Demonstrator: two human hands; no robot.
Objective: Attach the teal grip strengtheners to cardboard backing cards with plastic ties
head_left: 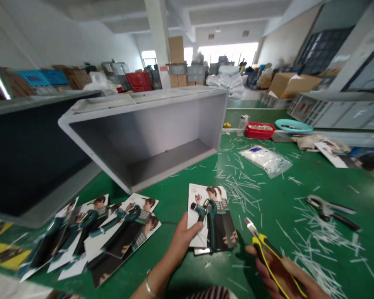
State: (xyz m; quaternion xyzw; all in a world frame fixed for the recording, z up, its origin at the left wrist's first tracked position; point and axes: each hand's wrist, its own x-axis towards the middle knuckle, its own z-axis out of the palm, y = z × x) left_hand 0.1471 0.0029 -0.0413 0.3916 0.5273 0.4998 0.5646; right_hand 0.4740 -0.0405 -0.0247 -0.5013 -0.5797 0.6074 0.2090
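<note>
My left hand (187, 234) grips the left edge of a printed card (227, 220), thumb on top. Fastened to the card is a hand tool with dark green handles (211, 226); at least one more card shows beneath it. In my right hand (283, 270) are pliers with yellow and black handles (262, 245), handles spread, their metal tip pointing up and left, a little right of the cards. To the left lie several more printed cards (137, 241) with similar green-handled tools, overlapping in a row.
Thin white strips (241, 193) are scattered over the green table (205, 170). Another pair of pliers (332, 211) lies at right. Behind are a clear plastic bag (266, 160), a red tray (260, 131) and a turquoise dish (294, 125). A grey crate (174, 160) lies on its side.
</note>
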